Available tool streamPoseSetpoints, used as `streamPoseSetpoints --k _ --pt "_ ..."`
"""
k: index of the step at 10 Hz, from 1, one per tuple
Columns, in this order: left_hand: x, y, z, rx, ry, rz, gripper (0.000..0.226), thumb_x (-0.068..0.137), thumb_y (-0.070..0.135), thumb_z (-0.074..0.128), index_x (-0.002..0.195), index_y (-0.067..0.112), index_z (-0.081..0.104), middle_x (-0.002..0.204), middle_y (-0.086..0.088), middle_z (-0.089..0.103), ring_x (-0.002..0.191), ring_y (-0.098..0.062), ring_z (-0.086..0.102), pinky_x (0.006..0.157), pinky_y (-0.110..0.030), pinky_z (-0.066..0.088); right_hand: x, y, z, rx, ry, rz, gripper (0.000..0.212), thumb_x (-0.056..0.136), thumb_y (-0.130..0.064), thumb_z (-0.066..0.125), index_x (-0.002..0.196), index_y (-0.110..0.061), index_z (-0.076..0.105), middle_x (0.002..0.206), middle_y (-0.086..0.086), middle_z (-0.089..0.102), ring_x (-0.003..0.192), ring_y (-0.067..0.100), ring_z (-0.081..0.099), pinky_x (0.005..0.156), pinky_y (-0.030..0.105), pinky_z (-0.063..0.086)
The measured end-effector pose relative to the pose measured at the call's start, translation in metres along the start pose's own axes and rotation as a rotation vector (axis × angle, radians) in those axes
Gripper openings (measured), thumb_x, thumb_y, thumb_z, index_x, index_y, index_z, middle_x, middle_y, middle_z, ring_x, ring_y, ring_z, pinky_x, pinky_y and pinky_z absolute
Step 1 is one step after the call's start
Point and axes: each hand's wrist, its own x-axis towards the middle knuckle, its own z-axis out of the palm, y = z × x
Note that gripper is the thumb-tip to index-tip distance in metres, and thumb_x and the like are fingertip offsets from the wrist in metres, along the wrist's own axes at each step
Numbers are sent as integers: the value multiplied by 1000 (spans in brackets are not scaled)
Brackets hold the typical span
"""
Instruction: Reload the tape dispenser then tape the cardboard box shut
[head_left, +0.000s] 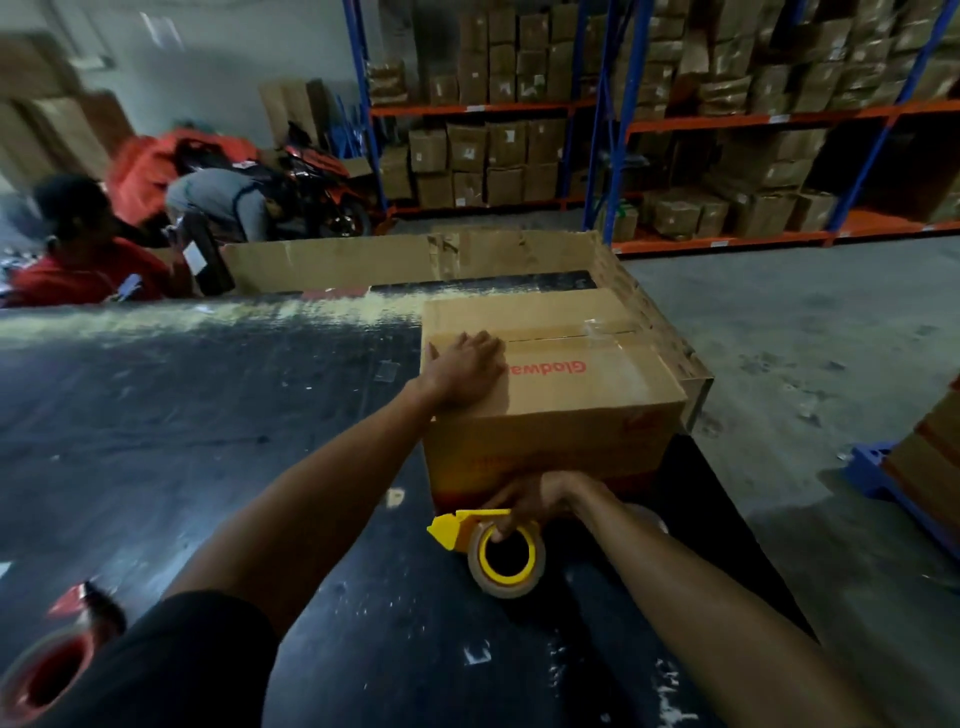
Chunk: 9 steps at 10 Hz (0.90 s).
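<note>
1. The cardboard box (550, 384) stands near the right edge of the dark table (208, 415), its flaps folded shut. The seam (571, 335) runs left to right across the top, parallel to the table's near edge, and shiny tape shows only toward its right end.
2. The left hand (465, 366) lies flat, fingers together, on the box's top left corner, pressing down right at the seam's left end.
3. The right hand (540, 501) curls around the yellow tape dispenser (493, 545), one finger hooked into the loaded roll's core; it sits low against the box's near face, just off the tabletop.
4. The dispenser's blade end points left. To my eye, the next move needs the right hand to lift up and away onto the top, in line with the seam, while the left holds.
</note>
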Motion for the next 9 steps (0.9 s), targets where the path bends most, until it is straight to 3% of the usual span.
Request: streamPoseSetpoints --k 1,3,5,6,7,8,9 --pt "-4 1 8 50 -8 -3 61 108 51 21 164 29 11 173 2 2 160 -28 -2 121 -69 -6 15 13 5 -49 33 48 73 76 -61 80 143 -43 57 154 -3 50 135 27 51 113 49 42" --pt "-7 2 15 64 71 -2 60 108 51 20 163 28 16 173 2 8 160 -25 5 121 -70 -1 11 14 15 -63 182 -67 48 95 -32 74 141 -24 63 144 4 61 131 29 56 97 36 47" --pt "-8 3 14 31 107 -9 59 107 51 23 162 29 22 173 3 13 160 -23 7 122 -69 0 15 16 29 -96 287 -114 44 97 -13 70 141 -13 63 140 13 64 128 33 60 101 43 51" --pt "-14 8 12 17 196 -22 53 106 51 33 152 29 44 168 1 29 159 -26 16 123 -68 3 13 17 34 -135 350 -150 51 96 -12 69 146 -13 58 148 13 57 135 34 54 105 40 46" --pt "-21 10 12 49 354 -45 41 105 43 39 125 23 69 146 -4 61 144 -28 46 124 -63 14 -5 15 32 -126 356 -189 50 97 -15 68 146 -16 58 149 11 57 135 33 54 102 36 45" --pt "-38 15 14 22 551 -83 44 106 39 38 91 19 75 95 -2 76 94 -22 72 119 -49 30 -35 13 29 -116 385 -193 46 99 -20 68 144 -18 60 146 6 61 135 26 55 105 32 44" --pt "-47 14 20 -17 500 -71 49 107 45 32 104 21 74 108 -3 76 106 -22 70 122 -52 24 -48 18 25 -141 415 -185 21 100 -24 65 120 -17 68 118 4 70 113 24 64 81 23 51"
